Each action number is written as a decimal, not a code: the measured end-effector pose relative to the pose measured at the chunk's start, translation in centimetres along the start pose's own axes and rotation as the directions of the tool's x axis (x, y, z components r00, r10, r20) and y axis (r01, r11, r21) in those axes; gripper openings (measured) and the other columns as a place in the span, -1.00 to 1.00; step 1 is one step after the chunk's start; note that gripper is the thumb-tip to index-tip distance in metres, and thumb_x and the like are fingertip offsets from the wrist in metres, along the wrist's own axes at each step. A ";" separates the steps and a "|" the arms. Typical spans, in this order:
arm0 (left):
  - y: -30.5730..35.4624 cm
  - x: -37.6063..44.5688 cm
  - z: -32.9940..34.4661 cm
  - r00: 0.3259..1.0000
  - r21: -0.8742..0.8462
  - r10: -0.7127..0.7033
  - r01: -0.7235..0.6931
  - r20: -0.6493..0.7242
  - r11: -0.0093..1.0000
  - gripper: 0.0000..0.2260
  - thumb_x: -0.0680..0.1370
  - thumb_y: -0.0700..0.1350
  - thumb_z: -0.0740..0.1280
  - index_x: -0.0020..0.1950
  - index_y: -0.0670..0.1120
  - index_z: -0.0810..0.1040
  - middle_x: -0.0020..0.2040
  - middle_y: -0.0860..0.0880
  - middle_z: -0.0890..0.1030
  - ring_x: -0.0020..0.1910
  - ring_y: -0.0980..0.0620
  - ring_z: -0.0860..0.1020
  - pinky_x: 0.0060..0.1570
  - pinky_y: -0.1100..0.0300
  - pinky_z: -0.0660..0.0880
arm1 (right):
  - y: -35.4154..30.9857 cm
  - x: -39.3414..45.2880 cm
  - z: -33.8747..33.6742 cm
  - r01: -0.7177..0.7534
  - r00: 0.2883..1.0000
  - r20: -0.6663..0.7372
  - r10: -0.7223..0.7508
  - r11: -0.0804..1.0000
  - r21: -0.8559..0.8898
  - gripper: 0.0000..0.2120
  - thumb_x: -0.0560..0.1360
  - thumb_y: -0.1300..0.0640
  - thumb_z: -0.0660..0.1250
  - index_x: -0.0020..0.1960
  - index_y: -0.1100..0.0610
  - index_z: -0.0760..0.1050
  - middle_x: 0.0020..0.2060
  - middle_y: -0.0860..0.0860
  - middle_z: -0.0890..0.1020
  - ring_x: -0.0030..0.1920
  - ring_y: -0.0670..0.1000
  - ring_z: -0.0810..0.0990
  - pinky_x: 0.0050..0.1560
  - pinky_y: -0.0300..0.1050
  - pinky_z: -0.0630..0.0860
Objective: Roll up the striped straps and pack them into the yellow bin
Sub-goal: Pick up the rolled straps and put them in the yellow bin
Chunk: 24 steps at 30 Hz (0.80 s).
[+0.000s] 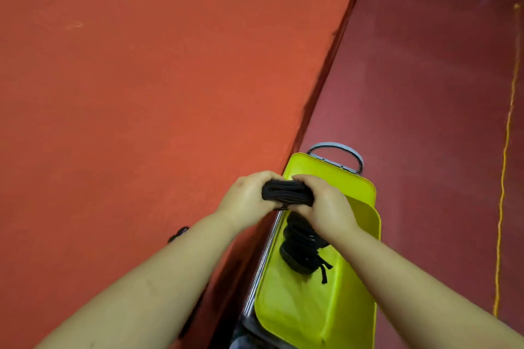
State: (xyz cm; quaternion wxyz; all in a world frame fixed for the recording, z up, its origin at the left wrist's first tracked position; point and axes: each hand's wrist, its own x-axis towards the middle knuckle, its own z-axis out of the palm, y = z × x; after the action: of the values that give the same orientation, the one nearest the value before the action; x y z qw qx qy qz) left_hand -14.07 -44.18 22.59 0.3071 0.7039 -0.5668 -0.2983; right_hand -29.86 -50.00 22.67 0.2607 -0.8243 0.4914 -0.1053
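A dark rolled strap [287, 193] is held over the far end of the yellow bin [355, 181]. My left hand [249, 198] grips its left end and my right hand [323, 204] grips its right end, fingers curled over the top. Inside the bin lie several more dark rolled straps [300, 246], with a loose strap tail [324, 270] sticking out toward the bin's near end. The stripes on the straps are too dark to make out.
The orange table [141, 79] fills the left side, its edge running diagonally beside the bin. A small dark item [178, 234] lies on the table by my left forearm. A grey handle [337, 150] sits behind the bin. A yellow cord [506, 150] runs along the dark red floor at right.
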 end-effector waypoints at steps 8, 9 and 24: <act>0.9 1.9 7.8 0.888 0.260 0.008 -0.143 0.459 0.955 -0.63 0.40 -0.13 0.41 0.19 0.03 0.52 0.06 0.01 0.62 0.05 0.01 0.56 0.03 0.18 0.46 | 8.6 -5.2 1.6 -0.261 0.959 0.123 0.256 0.965 0.025 -0.41 0.36 0.06 0.50 0.34 -0.02 0.42 0.25 -0.05 0.54 0.23 0.02 0.51 0.15 -0.15 0.41; 0.6 1.8 8.5 0.867 0.291 -0.016 -0.149 0.498 0.945 -0.65 0.39 -0.13 0.39 0.17 0.02 0.52 0.05 0.00 0.61 0.04 -0.01 0.56 0.00 0.18 0.47 | 9.2 -5.5 2.3 -0.276 0.948 0.169 0.269 0.961 0.020 -0.41 0.35 0.05 0.51 0.34 -0.02 0.42 0.24 -0.04 0.55 0.23 0.01 0.51 0.16 -0.14 0.43; -3.5 0.4 16.8 0.832 0.596 -0.262 -0.098 0.489 0.797 -0.77 0.47 -0.18 0.24 0.10 -0.14 0.55 0.09 -0.12 0.58 0.07 -0.15 0.57 -0.06 0.09 0.48 | 12.7 -6.5 9.9 -0.313 0.888 0.315 0.334 0.942 -0.118 -0.55 0.41 0.06 0.35 0.29 0.05 0.43 0.14 0.04 0.58 0.13 0.10 0.55 0.03 -0.09 0.51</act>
State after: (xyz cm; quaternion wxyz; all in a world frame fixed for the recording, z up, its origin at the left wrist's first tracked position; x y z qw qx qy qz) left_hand -24.78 -45.55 9.24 -0.1200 0.6732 -0.6622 -0.3063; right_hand -38.41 -45.94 8.11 0.3265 -0.7447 0.5742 0.0951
